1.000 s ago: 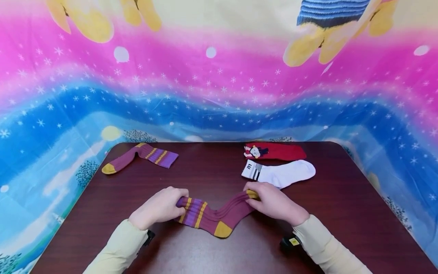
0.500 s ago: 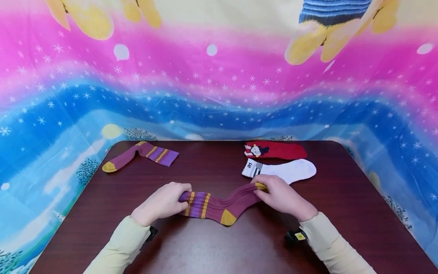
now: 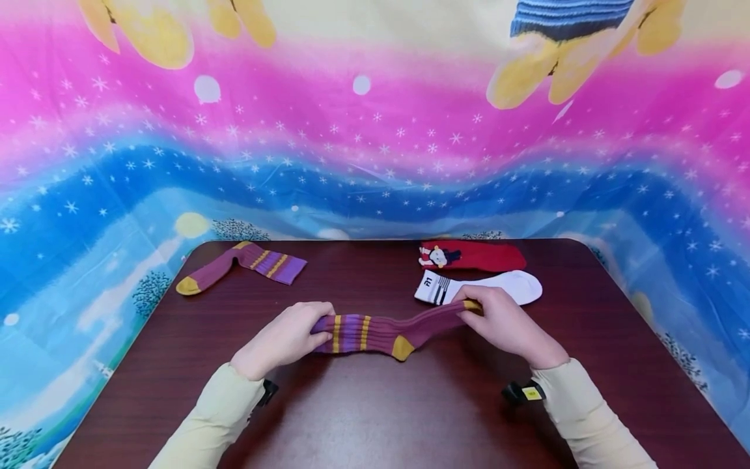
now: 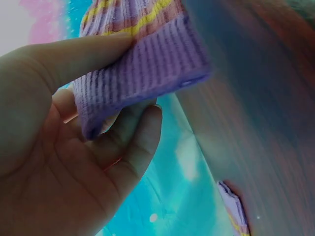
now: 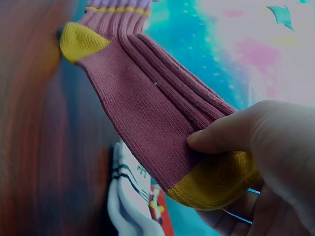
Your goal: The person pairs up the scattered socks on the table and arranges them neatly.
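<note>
Maroon ribbed knit sock with purple and mustard stripes (image 3: 381, 333) is held outstretched above the dark reddish-brown wood-grain table (image 3: 363, 417), your left hand (image 3: 287, 339) pinching its purple cuff (image 4: 152, 71) and your right hand (image 3: 508, 327) pinching its mustard toe (image 5: 214, 182).

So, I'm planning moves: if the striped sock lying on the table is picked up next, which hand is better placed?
Likely the left hand, nearer that striped sock; the right hand is by the white sock. Both grip the held sock, so either would need freeing.
</note>
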A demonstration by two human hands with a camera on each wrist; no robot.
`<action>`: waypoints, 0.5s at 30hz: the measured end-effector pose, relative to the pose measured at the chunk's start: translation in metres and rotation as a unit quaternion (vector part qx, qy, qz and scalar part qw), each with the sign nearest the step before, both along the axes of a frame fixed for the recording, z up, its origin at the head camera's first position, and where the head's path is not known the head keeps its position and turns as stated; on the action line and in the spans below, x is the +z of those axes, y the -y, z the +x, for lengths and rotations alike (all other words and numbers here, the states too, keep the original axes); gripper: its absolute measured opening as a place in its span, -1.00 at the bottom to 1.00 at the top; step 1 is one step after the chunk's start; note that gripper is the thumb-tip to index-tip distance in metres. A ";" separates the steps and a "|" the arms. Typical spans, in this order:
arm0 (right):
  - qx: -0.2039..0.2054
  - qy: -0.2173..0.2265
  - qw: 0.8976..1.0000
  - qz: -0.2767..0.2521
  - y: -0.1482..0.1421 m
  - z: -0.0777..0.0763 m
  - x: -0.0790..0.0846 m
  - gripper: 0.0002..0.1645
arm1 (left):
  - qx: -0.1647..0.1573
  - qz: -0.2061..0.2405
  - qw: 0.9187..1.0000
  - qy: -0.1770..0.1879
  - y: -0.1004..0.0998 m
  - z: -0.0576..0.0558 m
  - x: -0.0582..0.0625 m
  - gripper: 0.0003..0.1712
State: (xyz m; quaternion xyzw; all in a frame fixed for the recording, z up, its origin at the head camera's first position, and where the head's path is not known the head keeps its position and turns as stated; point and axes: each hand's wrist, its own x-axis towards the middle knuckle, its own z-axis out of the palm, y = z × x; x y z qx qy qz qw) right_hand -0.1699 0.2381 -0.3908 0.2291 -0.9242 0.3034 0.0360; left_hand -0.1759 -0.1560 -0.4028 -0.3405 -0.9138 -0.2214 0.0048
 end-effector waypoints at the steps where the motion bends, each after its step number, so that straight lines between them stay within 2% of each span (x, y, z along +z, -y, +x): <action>1: -0.005 0.004 1.000 -0.002 -0.002 0.000 0.001 -0.69 | 0.001 0.001 1.000 0.000 -0.001 -0.001 0.000 -0.74; 10: -0.043 0.012 0.999 -0.009 -0.017 -0.002 0.008 -0.65 | -0.018 0.006 1.000 -0.015 -0.011 -0.010 0.002 -0.83; 15: -0.064 0.004 0.998 -0.030 -0.023 -0.001 0.011 -0.64 | -0.030 0.021 0.999 0.003 -0.015 -0.014 0.003 -0.88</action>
